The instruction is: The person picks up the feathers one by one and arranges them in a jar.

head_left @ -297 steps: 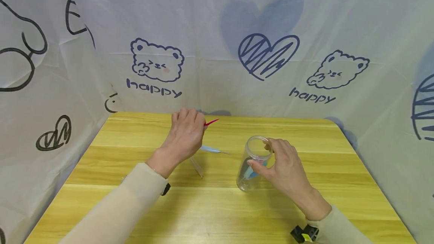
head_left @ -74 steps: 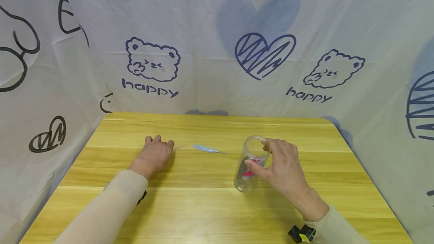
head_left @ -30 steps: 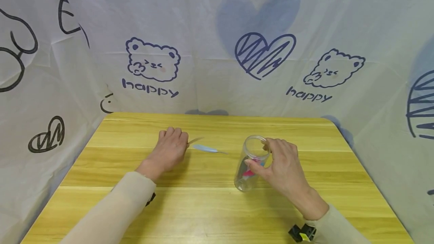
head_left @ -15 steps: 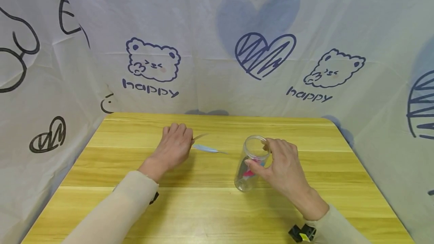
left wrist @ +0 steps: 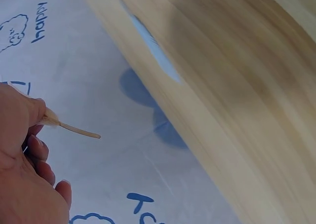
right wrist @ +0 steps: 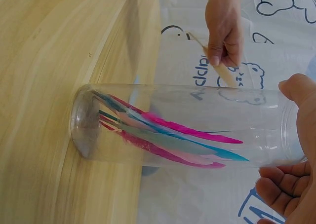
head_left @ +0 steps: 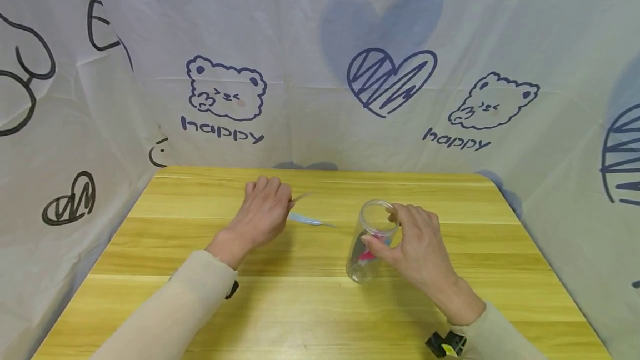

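My left hand [head_left: 260, 213] pinches a cream-coloured feather [right wrist: 226, 76] between thumb and fingers, raised over the far left-centre of the table. In the left wrist view, its bare quill [left wrist: 79, 131] sticks out past the fingertips. A light blue feather [head_left: 306, 219] lies on the table just right of and below that hand. The right hand [head_left: 422, 249] grips the rim of a clear plastic jar [head_left: 356, 271], which stands upright without a lid. Several feathers lean inside the jar, among them a bright pink feather [right wrist: 197, 130] and a blue feather [right wrist: 217, 151].
The wood-grain table [head_left: 310, 315] has rounded far corners. Behind it and at the sides hangs a pale cloth [head_left: 310, 115] printed with bears, hearts and "happy". Dark devices are strapped at both wrists, the right wrist device [head_left: 446, 344] showing a yellow patch.
The pink feather once in my left hand is now inside the jar. That hand has since taken up the cream feather and moved right and farther back. My right hand stays on the jar.
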Tool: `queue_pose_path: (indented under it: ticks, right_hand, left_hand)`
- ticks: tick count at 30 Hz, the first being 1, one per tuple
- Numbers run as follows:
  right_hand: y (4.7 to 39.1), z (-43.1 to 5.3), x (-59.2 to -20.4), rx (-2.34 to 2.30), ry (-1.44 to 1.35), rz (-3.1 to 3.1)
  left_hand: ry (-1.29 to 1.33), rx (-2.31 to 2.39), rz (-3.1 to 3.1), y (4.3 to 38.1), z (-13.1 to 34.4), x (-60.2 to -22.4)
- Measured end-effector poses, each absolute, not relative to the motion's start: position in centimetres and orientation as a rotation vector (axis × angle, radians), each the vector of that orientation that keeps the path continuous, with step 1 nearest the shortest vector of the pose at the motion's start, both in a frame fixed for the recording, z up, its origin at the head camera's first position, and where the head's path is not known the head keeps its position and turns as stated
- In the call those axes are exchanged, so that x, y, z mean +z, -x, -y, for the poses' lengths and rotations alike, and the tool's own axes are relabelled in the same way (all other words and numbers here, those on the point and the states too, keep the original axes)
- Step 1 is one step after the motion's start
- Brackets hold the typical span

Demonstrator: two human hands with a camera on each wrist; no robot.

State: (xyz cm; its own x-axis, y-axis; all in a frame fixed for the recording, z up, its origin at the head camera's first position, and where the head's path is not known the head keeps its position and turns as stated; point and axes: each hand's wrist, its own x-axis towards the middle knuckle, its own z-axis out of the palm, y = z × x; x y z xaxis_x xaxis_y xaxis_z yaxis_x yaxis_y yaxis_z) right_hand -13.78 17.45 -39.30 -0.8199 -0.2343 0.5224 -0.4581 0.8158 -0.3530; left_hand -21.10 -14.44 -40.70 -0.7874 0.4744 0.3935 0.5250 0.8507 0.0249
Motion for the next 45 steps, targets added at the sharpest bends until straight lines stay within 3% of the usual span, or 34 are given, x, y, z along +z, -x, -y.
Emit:
queue_pose_path:
  ticks: [45]
  right_hand:
    - [13.8,-17.5,-39.4,0.656,-0.531,2.508]
  left_hand:
    - [0.845,-0.291,2.464,19.8,10.0,-35.5]
